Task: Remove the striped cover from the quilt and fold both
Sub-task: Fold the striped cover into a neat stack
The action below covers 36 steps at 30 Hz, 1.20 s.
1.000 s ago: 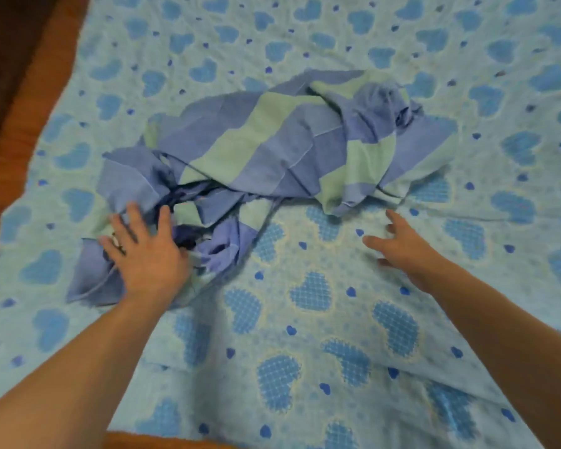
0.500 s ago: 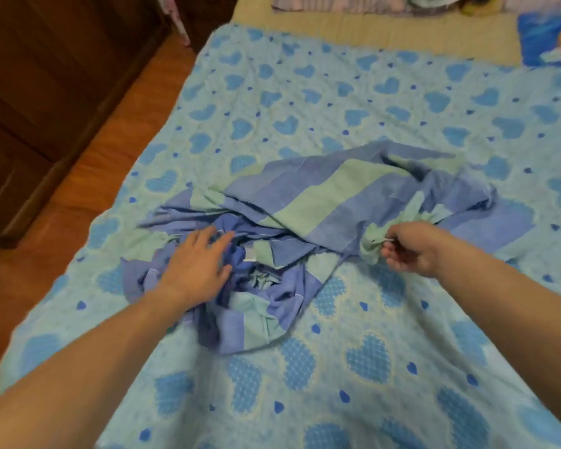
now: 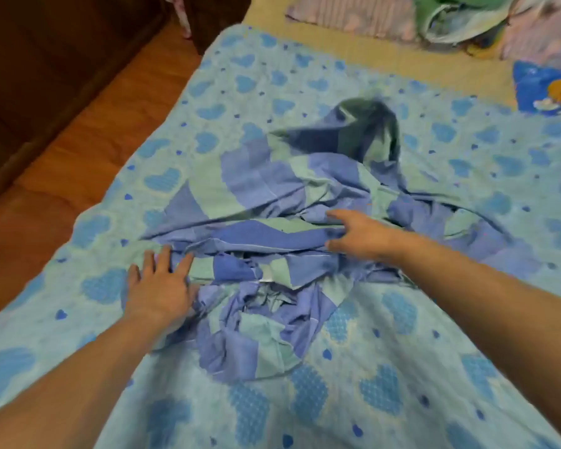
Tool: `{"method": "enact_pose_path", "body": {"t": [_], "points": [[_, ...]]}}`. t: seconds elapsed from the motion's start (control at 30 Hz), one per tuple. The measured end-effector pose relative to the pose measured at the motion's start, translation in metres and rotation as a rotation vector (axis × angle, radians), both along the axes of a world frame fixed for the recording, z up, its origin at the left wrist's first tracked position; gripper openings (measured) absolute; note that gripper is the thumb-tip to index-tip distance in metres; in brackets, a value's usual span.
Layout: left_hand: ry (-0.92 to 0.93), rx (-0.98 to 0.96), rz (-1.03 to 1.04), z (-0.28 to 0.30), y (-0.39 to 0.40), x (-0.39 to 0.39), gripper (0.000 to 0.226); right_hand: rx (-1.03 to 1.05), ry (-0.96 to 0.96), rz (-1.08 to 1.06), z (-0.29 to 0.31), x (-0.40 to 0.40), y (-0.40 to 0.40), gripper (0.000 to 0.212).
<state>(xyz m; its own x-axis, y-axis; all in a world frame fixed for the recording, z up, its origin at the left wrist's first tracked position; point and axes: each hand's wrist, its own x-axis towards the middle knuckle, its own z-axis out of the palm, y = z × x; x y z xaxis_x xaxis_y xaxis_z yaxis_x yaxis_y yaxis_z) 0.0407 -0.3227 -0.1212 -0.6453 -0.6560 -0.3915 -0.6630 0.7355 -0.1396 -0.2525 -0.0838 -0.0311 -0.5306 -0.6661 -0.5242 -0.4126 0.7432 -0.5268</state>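
Both flat hands on striped cover (image 3: 272,202)

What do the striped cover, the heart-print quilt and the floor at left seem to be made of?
Striped cover: thin woven fabric, likely cotton, matte; it crumples into sharp small creases.
Heart-print quilt: thicker, soft textile, matte; it lies in broad shallow folds, filling unseen.
Floor: looks like reddish-brown wood or a wood-look surface, slightly glossy.
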Motion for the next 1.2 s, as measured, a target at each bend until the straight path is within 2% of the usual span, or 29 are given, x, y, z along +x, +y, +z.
{"method": "enact_pose_path", "body": {"t": [0.07, 0.13, 0.17, 0.27, 0.33, 0.37, 0.43, 0.47, 0.5, 0.53, 0.57, 0.6, 0.63, 0.7, 0.73, 0.77, 0.8, 0.83, 0.9, 0.93, 1.0, 1.1, 1.17, 1.2], "points": [[-0.012, 0.09, 0.108, -0.005, -0.018, 0.013, 0.072, 0.109, 0.277, 0.234, -0.054, 0.035, 0.004, 0.061], [0.068, 0.122, 0.105, -0.009, -0.023, 0.024, 0.066, 0.135, 0.527, 0.324, -0.085, 0.057, 0.006, 0.068], [0.109, 0.101, 0.076, -0.011, -0.02, 0.028, 0.061, 0.156, 0.586, 0.328, -0.095, 0.065, 0.007, 0.07], [0.167, 0.038, -0.005, -0.015, 0.001, 0.036, 0.052, 0.054, 0.629, 0.297, -0.101, 0.079, 0.014, 0.047], [0.25, -0.002, -0.074, -0.009, 0.012, 0.035, 0.047, -0.076, 0.624, 0.12, -0.095, 0.073, 0.02, 0.037], [0.321, -0.02, -0.149, -0.003, 0.013, 0.033, 0.042, -0.082, 0.645, 0.024, -0.09, 0.064, 0.025, 0.04], [0.492, 0.029, -0.359, 0.008, 0.014, 0.026, 0.028, 0.09, 0.718, -0.061, -0.085, 0.033, 0.043, 0.062], [0.524, 0.174, -0.443, 0.012, 0.018, 0.024, 0.023, 0.249, 0.723, -0.047, -0.083, 0.014, 0.057, 0.075], [0.491, 0.376, -0.486, 0.015, 0.023, 0.025, 0.023, 0.403, 0.714, -0.028, -0.081, -0.005, 0.071, 0.08], [0.39, 0.558, -0.477, 0.017, 0.031, 0.027, 0.027, 0.509, 0.719, -0.002, -0.078, -0.022, 0.085, 0.072], [0.291, 0.677, -0.426, 0.015, 0.04, 0.031, 0.032, 0.568, 0.745, 0.044, -0.075, -0.037, 0.098, 0.055], [0.257, 0.745, -0.325, 0.011, 0.048, 0.035, 0.034, 0.552, 0.802, 0.071, -0.068, -0.044, 0.108, 0.037], [0.298, 0.8, -0.181, 0.006, 0.054, 0.039, 0.035, 0.454, 0.866, 0.057, -0.06, -0.046, 0.117, 0.029], [0.475, 0.889, 0.178, 0.001, 0.063, 0.043, 0.032, 0.158, 0.889, -0.126, -0.045, -0.025, 0.134, 0.032], [0.551, 0.891, 0.341, 0.001, 0.067, 0.045, 0.026, 0.039, 0.838, -0.214, -0.037, -0.004, 0.147, 0.031], [0.596, 0.852, 0.448, 0.003, 0.072, 0.046, 0.023, 0.03, 0.763, -0.245, -0.032, 0.022, 0.163, 0.024], [0.599, 0.782, 0.487, 0.009, 0.078, 0.047, 0.022, 0.076, 0.676, -0.206, -0.028, 0.052, 0.182, 0.013], [0.574, 0.709, 0.481, 0.014, 0.084, 0.049, 0.021, 0.212, 0.561, -0.087, -0.029, 0.084, 0.206, 0.008], [0.474, 0.609, 0.377, 0.03, 0.096, 0.053, 0.026, 0.469, 0.37, 0.172, -0.018, 0.15, 0.262, 0.02], [0.392, 0.567, 0.289, 0.034, 0.098, 0.056, 0.032, 0.512, 0.329, 0.189, -0.013, 0.172, 0.288, 0.026], [0.203, 0.475, 0.119, 0.06, 0.105, 0.063, 0.035, 0.536, 0.255, 0.092, 0.012, 0.203, 0.353, 0.039], [0.17, 0.409, 0.058, 0.108, 0.127, 0.082, 0.033, 0.556, 0.306, 0.011, 0.046, 0.207, 0.426, 0.039], [0.236, 0.388, 0.044, 0.155, 0.135, 0.068, 0.034, 0.561, 0.313, 0.007, 0.083, 0.168, 0.438, 0.035], [0.297, 0.353, 0.052, 0.187, 0.135, 0.047, 0.037, 0.518, 0.419, -0.044, 0.114, 0.132, 0.434, 0.029]]}}
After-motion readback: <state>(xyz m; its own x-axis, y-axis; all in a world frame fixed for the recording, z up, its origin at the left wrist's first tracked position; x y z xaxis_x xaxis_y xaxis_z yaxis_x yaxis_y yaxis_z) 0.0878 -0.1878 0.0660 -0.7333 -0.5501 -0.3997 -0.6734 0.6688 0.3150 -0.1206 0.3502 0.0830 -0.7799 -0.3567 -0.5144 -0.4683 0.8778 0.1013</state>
